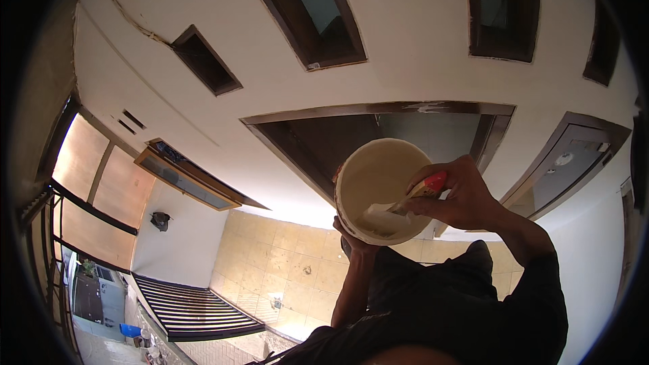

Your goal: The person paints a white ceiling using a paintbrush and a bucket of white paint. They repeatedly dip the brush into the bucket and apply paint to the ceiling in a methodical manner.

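A cream-coloured bucket (pixel 365 179), its open mouth facing me, is held up in front of my body. My left hand (pixel 356 238) grips it low on its left side, with most of the fingers hidden behind the wall. Over the right rim reaches my right hand (pixel 462 197), closed around a paintbrush (pixel 427 185) with a red-ended, yellowish handle. The brush points down to the left, its head inside the bucket by the pale, whitish paint (pixel 387 222) near the bottom. Smears mark the bucket's inner wall.
Behind the bucket, a white wall (pixel 203 61) holds a brown-framed doorway (pixel 378 109) and several dark-framed openings. A wooden-framed window (pixel 189 182) is at the left. Below lie yellowish floor tiles (pixel 284 250) and a black slatted railing (pixel 196 307).
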`<state>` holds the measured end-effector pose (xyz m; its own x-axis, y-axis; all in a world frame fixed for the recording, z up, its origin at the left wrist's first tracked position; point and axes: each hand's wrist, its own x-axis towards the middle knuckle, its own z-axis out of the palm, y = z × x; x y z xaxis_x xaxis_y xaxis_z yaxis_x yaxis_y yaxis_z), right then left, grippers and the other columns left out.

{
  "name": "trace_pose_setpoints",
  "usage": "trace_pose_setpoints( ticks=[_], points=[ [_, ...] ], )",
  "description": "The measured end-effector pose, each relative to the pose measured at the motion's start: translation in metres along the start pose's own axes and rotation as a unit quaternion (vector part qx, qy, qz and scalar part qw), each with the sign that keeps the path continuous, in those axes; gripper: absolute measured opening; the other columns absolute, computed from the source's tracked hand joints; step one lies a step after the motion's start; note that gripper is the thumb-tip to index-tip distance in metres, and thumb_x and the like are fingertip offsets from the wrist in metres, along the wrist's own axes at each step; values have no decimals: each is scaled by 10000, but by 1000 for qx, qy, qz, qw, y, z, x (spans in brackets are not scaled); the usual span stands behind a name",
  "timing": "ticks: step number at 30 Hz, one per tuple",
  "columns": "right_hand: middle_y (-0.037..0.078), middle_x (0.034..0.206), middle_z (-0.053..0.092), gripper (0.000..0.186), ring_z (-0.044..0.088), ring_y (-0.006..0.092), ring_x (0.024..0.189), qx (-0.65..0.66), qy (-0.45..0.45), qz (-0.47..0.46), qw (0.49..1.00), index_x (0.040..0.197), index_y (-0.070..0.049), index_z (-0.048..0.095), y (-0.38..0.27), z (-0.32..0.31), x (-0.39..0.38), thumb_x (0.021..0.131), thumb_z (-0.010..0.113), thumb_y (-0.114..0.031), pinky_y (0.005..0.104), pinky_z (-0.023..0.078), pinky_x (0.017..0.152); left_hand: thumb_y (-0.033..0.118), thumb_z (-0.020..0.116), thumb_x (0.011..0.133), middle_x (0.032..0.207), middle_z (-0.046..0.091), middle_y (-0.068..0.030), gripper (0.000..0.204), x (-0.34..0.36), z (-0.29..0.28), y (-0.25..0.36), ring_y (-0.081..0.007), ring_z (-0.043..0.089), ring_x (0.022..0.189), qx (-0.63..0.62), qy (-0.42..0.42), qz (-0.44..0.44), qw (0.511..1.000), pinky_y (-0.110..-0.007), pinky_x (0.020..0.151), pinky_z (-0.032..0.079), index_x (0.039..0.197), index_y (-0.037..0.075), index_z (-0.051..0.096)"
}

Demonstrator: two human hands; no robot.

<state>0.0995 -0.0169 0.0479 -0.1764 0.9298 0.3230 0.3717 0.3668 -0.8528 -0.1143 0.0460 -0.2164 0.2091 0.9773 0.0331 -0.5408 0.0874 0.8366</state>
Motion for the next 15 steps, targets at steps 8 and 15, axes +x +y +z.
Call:
trace_pose_setpoints(
  ticks=[8, 15],
  points=[
    [116, 824, 746, 239, 742, 198, 720, -78, 80, -140, 984, 966, -32, 730, 33, -4, 8, 777, 829, -140, 279, 583, 654, 826, 398, 811, 1498, 388, -121, 936, 15, -4, 1, -349, 413, 1346, 24, 17, 15, 999, -545, 1043, 439, 1508, 204, 345],
    [103, 821, 740, 251, 738, 218, 693, -217, 144, -240, 935, 962, -59, 724, 37, -16, 11, 749, 847, -110, 271, 568, 580, 813, 408, 818, 1494, 400, -122, 927, 13, -9, -2, -350, 433, 1336, 25, 26, 13, 999, -547, 1027, 460, 1508, 198, 346]
  ],
)
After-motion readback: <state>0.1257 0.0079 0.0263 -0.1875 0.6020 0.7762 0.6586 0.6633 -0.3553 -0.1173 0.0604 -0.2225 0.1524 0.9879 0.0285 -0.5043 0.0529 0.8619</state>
